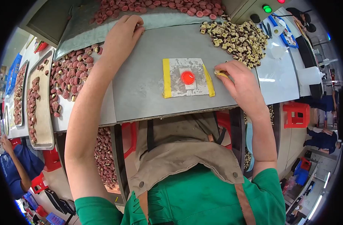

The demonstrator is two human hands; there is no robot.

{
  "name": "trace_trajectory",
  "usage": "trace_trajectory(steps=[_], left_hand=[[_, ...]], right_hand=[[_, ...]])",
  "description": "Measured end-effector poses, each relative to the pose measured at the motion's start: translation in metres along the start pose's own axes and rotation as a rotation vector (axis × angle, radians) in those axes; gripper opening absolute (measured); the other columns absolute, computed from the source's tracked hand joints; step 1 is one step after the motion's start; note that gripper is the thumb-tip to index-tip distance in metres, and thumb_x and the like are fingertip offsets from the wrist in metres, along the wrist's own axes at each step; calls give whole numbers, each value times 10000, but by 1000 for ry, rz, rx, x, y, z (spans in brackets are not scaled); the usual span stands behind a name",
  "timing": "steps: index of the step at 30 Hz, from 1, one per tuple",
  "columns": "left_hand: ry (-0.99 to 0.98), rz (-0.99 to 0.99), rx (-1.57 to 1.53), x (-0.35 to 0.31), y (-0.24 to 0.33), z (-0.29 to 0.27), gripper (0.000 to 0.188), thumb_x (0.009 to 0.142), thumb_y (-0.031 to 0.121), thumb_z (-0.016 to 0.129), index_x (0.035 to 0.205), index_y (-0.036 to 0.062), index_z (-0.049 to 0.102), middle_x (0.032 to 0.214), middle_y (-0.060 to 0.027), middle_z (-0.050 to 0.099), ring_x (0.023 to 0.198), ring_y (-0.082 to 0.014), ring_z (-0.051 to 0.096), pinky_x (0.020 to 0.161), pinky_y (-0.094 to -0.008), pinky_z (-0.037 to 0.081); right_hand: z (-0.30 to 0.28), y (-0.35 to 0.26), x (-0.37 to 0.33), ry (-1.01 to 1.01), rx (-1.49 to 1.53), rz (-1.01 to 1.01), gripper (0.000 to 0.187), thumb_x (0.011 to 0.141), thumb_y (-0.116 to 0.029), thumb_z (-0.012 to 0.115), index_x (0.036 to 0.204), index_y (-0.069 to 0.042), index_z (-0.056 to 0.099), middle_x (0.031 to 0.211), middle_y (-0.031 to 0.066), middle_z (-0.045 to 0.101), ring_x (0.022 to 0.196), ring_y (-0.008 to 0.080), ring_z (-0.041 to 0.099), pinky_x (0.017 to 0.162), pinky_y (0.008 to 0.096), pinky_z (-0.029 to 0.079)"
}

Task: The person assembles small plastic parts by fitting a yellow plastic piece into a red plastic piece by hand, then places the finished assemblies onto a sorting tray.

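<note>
My left hand (122,37) reaches to the far edge of the grey work surface (149,75), fingers pinched around a small dusty-red ribbed piece (138,27), mostly hidden by the fingertips. Just beyond it is a heap of like dusty-red pieces (156,5). Held between thumb and fingers of my right hand (240,82) is a small yellow-and-brown piece (218,72). That hand is to the right of a worn white plate (175,90) edged with yellow tape. On the plate's middle sits a bright red, glossy round disc (187,78); neither hand touches it.
A pile of yellow-and-brown pieces (240,41) lies at the back right, below a grey box with a green button (267,8). Joined red-and-cream pieces (68,75) spread at left beside a metal tray (42,112). A co-worker's arm (16,161) shows far left.
</note>
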State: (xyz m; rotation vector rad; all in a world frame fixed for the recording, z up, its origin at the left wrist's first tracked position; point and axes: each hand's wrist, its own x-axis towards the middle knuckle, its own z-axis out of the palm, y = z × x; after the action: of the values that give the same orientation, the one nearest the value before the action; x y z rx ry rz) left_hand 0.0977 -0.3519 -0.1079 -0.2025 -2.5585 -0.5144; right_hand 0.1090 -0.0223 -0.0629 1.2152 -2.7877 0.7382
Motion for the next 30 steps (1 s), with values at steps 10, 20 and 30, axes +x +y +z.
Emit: trace_trajectory(steps=[10, 20, 30], left_hand=[[-115, -758, -1556, -66, 101, -36, 339, 963, 146, 512, 1246, -41, 496, 1194, -139, 574, 1000, -145, 597, 866, -236, 484], [-36, -838, -2026, -99, 121, -19, 365, 978, 151, 488, 1300, -17, 454, 1108, -89, 588, 932, -102, 586, 839, -238, 497], [-1, -859, -1867, -99, 129, -21, 348, 952, 171, 557, 1258, 16, 498, 1111, -43, 585, 983, -111, 570, 873, -246, 458]], right_hand=[[20, -29, 15, 20, 148, -180, 204, 803, -23, 597, 1007, -31, 610, 944, 111, 574, 881, 297, 555, 761, 366, 459], [36, -34, 26, 20, 41, -268, 267, 727, 16, 651, 985, -43, 615, 917, 97, 562, 873, 282, 552, 745, 371, 465], [38, -30, 23, 29, 117, -194, 237, 764, 7, 631, 997, -32, 615, 912, 105, 563, 869, 265, 559, 748, 357, 464]])
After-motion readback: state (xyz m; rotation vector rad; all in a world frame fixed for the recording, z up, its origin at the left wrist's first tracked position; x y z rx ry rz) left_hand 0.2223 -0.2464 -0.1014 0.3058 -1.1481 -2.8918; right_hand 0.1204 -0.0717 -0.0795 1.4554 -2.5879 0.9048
